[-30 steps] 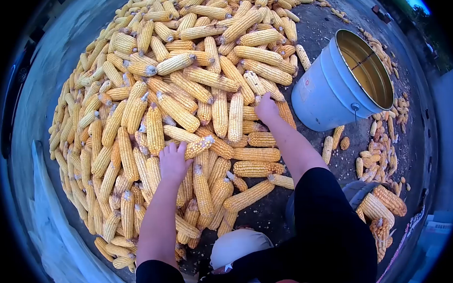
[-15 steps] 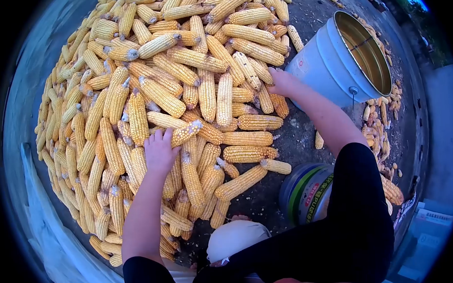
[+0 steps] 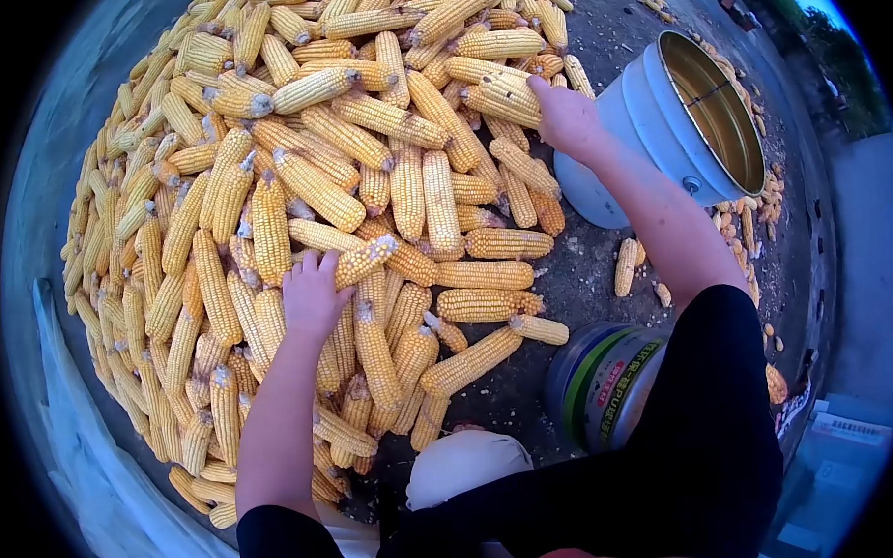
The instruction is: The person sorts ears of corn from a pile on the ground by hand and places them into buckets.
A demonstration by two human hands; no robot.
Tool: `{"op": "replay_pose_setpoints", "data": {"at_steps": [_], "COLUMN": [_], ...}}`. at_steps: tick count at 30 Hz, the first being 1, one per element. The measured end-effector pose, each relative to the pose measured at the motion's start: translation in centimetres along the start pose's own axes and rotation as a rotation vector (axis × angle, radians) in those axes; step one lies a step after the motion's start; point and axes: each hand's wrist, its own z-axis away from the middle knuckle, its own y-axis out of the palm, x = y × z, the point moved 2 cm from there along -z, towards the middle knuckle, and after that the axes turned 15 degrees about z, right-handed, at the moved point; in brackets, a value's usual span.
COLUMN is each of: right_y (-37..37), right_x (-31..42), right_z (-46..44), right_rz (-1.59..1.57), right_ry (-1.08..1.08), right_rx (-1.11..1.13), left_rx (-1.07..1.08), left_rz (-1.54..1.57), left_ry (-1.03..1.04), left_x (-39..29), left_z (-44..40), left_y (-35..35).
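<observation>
A big heap of yellow corn ears (image 3: 348,135) fills the middle and left of the view. My left hand (image 3: 311,298) has its fingers around the lower end of an ear of corn (image 3: 365,260) with whitish, patchy kernels, still resting on the heap. At the heap's right edge, my right hand (image 3: 569,119) grips the near end of another ear of corn (image 3: 502,100), its thumb on top. This ear lies over others, pointing left; a few dark spots show on it. My right fingers are partly hidden beneath.
A tall white metal bucket (image 3: 627,110) with a golden inside stands tilted beside my right hand. A second bucket with a green-banded label (image 3: 608,386) sits near my knee. Loose ears lie on the dark ground (image 3: 500,400) and behind the white bucket. Pale sheeting (image 3: 99,468) borders the left.
My right hand has moved up and slightly right, lifting the spotted ear and uncovering ears beneath. My left hand stays on its ear. The view has shifted slightly.
</observation>
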Motion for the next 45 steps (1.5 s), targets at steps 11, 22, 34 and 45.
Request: {"op": "replay_pose_setpoints", "data": {"at_steps": [11, 22, 34, 45], "right_y": [-13.5, 17.6, 15.8, 13.9], "right_x": [-17.3, 3.6, 5.8, 3.7], "right_z": [7.4, 4.9, 7.7, 7.9], "right_rz": [0.591, -0.145, -0.231, 0.011], "right_ry": [0.393, 0.481, 0.564, 0.452], "right_rx": [-0.470, 0.525, 0.608, 0.736], "left_rx": [-0.018, -0.026, 0.021, -0.091], "left_rz": [-0.015, -0.049, -0.139, -0.111], "left_ry": [-0.007, -0.037, -0.075, -0.048], "left_x": [-0.4, -0.1, -1.1, -0.6], "left_z": [0.4, -0.1, 0.2, 0.4], "left_y": [-0.4, -0.3, 0.1, 0.9]}}
